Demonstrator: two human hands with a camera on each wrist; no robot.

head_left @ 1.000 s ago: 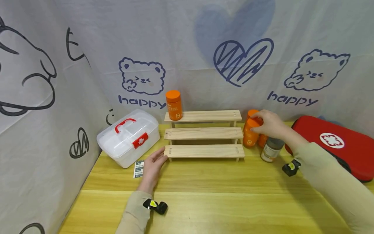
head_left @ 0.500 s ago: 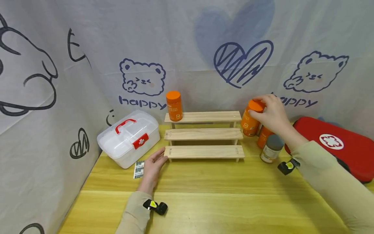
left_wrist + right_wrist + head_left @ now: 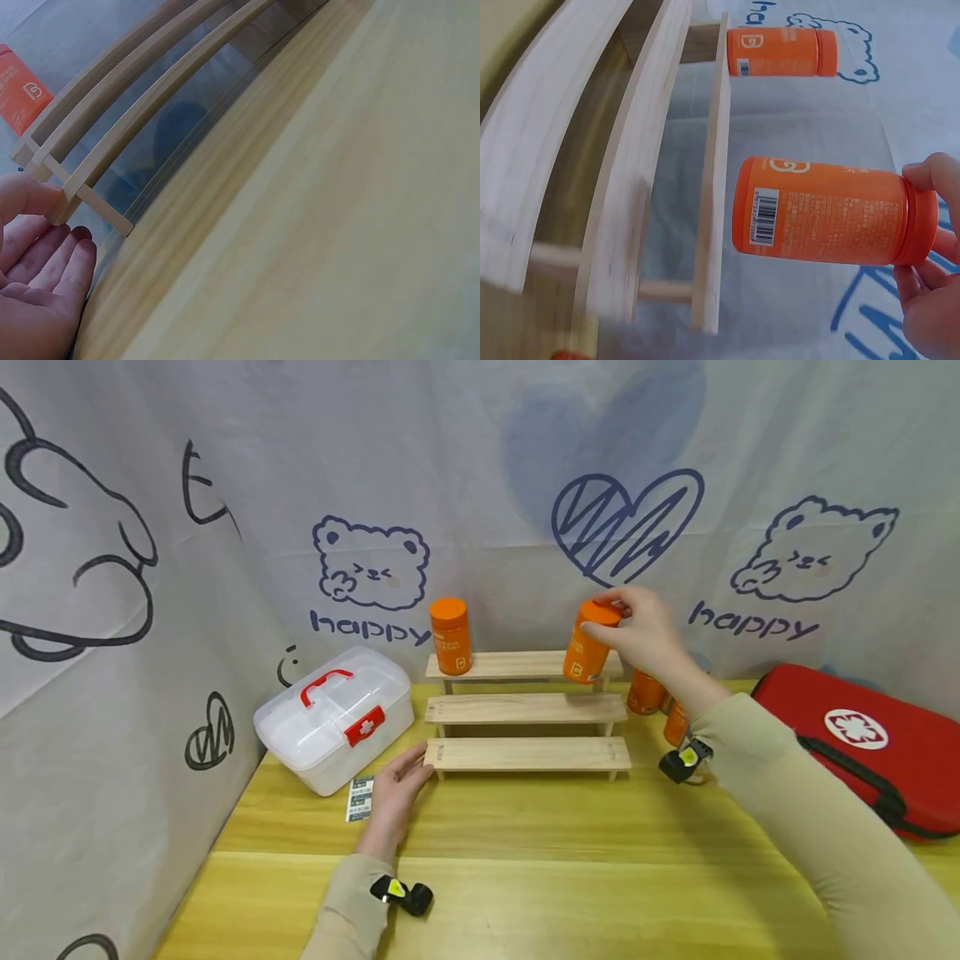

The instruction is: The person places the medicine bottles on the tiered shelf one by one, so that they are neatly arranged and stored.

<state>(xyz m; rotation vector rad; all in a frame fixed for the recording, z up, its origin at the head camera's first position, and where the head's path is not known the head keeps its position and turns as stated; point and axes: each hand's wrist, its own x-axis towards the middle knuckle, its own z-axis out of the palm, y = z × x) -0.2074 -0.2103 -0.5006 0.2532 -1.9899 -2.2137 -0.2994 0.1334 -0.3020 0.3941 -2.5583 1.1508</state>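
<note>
In the head view my right hand (image 3: 643, 631) grips an orange bottle (image 3: 587, 647) by its lid, thumb and fingers on opposite sides. The bottle is slightly tilted, near the right end of the top step of a three-step wooden stand (image 3: 525, 753). In the right wrist view the base of the held bottle (image 3: 817, 214) is close to the top step, with a gap between them. My left hand (image 3: 393, 793) pinches the left end of the bottom step, thumb and fingertips at its edge. Another orange bottle (image 3: 451, 639) stands upright on the top step's left end.
Left of the stand is a clear first-aid box (image 3: 330, 718) with a red handle. A blister pack (image 3: 360, 799) lies before it. Right of the stand, orange bottles (image 3: 645, 692) and a partly hidden jar stand beside a red first-aid case (image 3: 862, 735). A printed cloth hangs behind.
My right hand has lifted the orange bottle from the group on the right and carried it left to over the top step. The left hand has stayed at the stand.
</note>
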